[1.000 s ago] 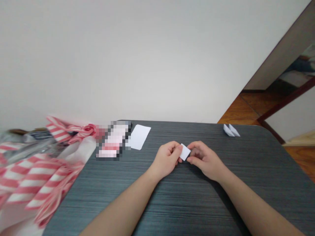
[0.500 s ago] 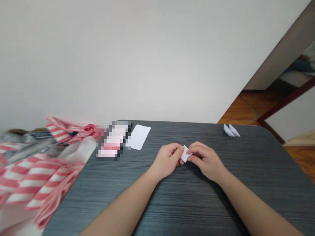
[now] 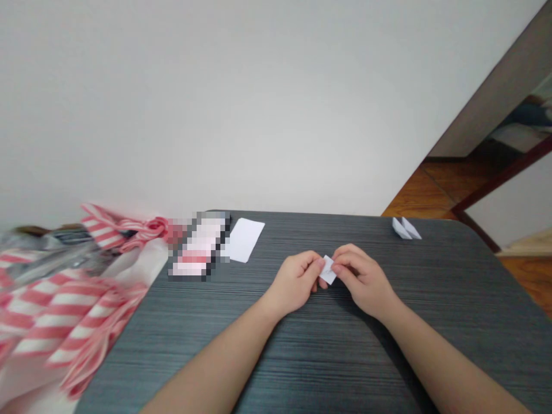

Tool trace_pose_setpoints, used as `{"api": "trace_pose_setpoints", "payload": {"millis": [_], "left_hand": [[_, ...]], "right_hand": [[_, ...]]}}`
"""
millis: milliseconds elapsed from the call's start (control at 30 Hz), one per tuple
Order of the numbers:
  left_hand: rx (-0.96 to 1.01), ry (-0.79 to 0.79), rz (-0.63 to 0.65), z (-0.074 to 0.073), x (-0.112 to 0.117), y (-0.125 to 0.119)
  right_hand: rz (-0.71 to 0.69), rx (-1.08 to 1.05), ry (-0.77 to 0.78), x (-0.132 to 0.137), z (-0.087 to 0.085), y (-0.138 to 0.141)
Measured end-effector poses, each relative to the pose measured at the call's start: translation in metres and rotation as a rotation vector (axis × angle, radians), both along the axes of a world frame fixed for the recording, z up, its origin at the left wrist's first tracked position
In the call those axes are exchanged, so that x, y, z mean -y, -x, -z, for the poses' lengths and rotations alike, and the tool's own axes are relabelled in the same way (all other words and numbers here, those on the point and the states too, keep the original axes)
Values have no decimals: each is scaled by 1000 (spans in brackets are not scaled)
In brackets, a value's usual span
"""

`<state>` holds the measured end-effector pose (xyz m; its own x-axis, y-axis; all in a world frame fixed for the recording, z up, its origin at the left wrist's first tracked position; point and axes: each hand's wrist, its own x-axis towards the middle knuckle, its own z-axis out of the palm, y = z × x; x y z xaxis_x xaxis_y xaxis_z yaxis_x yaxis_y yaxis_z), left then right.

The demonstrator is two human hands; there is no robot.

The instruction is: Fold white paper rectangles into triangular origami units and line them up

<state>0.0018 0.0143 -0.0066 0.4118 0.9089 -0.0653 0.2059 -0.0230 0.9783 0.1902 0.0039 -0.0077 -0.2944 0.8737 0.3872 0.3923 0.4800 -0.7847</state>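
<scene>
A small folded piece of white paper [image 3: 328, 270] is held between my two hands, just above the dark table [image 3: 302, 356]. My left hand [image 3: 297, 282] pinches its left edge, thumb on top and fingers curled beneath. On the other side, my right hand [image 3: 364, 282] grips the right corner between thumb and fingertips. The paper looks roughly square and stands on a corner, with a crease line across its face. Parts of its edges are hidden under the fingertips.
Folded white paper shapes [image 3: 406, 228] stand at the table's back right. A flat white sheet [image 3: 245, 240] lies back left, beside a pixelated phone-like object [image 3: 200, 244]. Red-and-white striped cloth [image 3: 73, 310] is heaped left of the table. A pale wall [image 3: 276, 103] rises behind.
The folded paper has shifted slightly right and turned a little in my fingers. My right thumb and fingers have changed position on its right side; my left hand keeps its pinch.
</scene>
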Motion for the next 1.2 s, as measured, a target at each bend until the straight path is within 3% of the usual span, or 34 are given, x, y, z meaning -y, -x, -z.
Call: {"api": "trace_pose_setpoints", "payload": {"millis": [233,367,667,867,1067,1200], "left_hand": [[-14,-51,31,-3,1,1],[47,-21,46,-1,2,0],[-13,14,38,-3,2,-1],[-14,4,15,-2,3,-1],[-19,-4,-16,-3,3,-2],[-20,4,-15,-4,3,-2]], "right_hand": [[33,-25,2,2,-1,3],[63,-50,5,2,-1,3],[61,-58,29,3,0,3],[63,-209,247,3,10,3],[79,82,275,1,-1,0],[64,98,271,1,-5,-1]]}}
